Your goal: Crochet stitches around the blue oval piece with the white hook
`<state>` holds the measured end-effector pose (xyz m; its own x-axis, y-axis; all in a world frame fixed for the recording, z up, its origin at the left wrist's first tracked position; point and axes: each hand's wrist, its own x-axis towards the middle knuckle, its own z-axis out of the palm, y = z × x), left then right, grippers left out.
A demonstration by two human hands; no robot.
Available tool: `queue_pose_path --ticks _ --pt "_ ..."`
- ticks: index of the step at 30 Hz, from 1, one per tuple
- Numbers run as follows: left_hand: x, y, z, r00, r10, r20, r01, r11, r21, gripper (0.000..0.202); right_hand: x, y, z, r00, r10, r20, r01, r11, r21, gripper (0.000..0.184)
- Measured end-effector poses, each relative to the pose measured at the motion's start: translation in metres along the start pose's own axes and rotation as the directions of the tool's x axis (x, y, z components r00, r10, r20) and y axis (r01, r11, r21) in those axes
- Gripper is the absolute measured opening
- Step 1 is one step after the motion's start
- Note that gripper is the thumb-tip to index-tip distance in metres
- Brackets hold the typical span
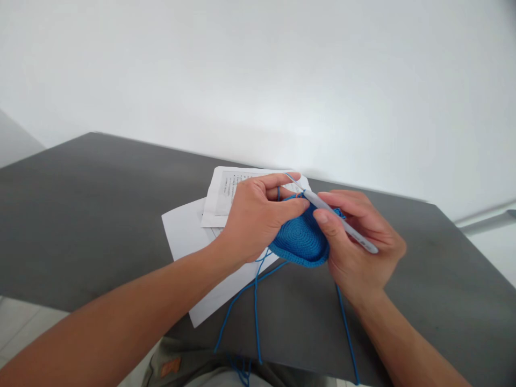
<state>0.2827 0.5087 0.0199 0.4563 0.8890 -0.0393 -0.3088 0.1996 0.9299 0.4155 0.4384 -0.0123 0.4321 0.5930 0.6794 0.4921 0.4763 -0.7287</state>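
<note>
A round blue crochet piece (303,236) with a raised rim is held up above the table between my two hands. My left hand (258,215) pinches its upper edge between thumb and fingers, and blue yarn loops around one finger and runs over the raised index finger. In my right hand (355,236) is a crochet hook (342,221) with a grey handle, gripped by thumb and forefinger. The hook's tip meets the piece's top edge near my left thumb; the exact stitch is too small to make out. A bit of orange-red shows there.
Printed sheets (228,188) and a white paper (181,226) lie on the dark grey table (121,215) under and behind my left hand. Strands of blue yarn (256,312) trail over the front edge toward my lap. A white wall (258,80) stands behind the table.
</note>
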Motion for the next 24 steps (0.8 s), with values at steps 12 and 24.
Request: queue_pose_path --ticks 12,24 --pt "0.000 -0.005 -0.024 0.984 -0.120 0.129 0.130 0.989 -0.071 0.052 0.001 0.007 0.000 0.996 -0.040 0.079 0.044 0.998 -0.037 0.030" --pt "0.009 -0.019 -0.040 0.961 -0.082 0.265 0.136 0.972 -0.191 0.050 -0.004 0.017 0.004 0.979 0.202 0.011 -0.202 0.977 0.072 0.020"
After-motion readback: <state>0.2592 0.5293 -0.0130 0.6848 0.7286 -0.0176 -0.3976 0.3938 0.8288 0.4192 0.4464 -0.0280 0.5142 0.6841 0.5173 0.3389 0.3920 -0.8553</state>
